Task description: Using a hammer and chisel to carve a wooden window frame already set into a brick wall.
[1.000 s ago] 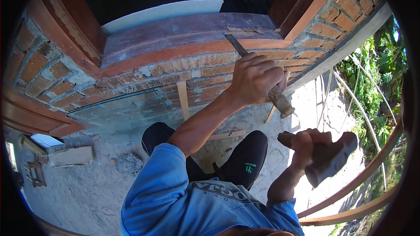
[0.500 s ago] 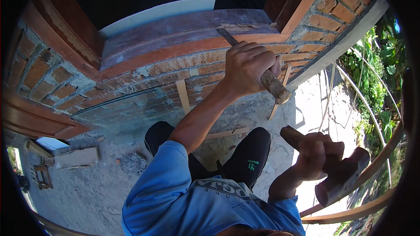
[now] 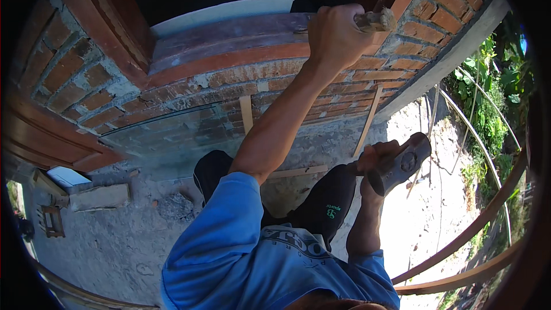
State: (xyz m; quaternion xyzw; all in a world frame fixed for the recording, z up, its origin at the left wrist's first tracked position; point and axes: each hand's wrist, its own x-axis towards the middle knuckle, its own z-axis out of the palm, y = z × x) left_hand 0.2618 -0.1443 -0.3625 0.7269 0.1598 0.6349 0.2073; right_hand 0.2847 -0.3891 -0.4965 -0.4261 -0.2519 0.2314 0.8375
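Observation:
My left hand (image 3: 338, 37) is closed round a chisel (image 3: 376, 21) with a rough, battered wooden handle. It is raised over the right part of the wooden window sill (image 3: 229, 37), by the frame's upright; the blade is mostly hidden behind my fingers. In my right hand (image 3: 376, 156), lower and to the right beside my knee, I grip a club hammer (image 3: 402, 166) near its heavy dark metal head. Hammer and chisel are well apart. Beside my left hand, a few wood chips (image 3: 301, 35) show on the sill.
A brick wall (image 3: 229, 83) runs below the reddish window frame (image 3: 97, 23). A glass pane (image 3: 172, 132) and wooden strips (image 3: 367, 123) lean against it. Rubble (image 3: 175, 206) and a board (image 3: 100, 198) lie on the concrete floor. Curved poles (image 3: 470, 241) and plants stand at the right.
My left hand has moved up and slightly right with the chisel, turning it so its handle end points right. My right hand has swung the hammer up and left, nearer my knee.

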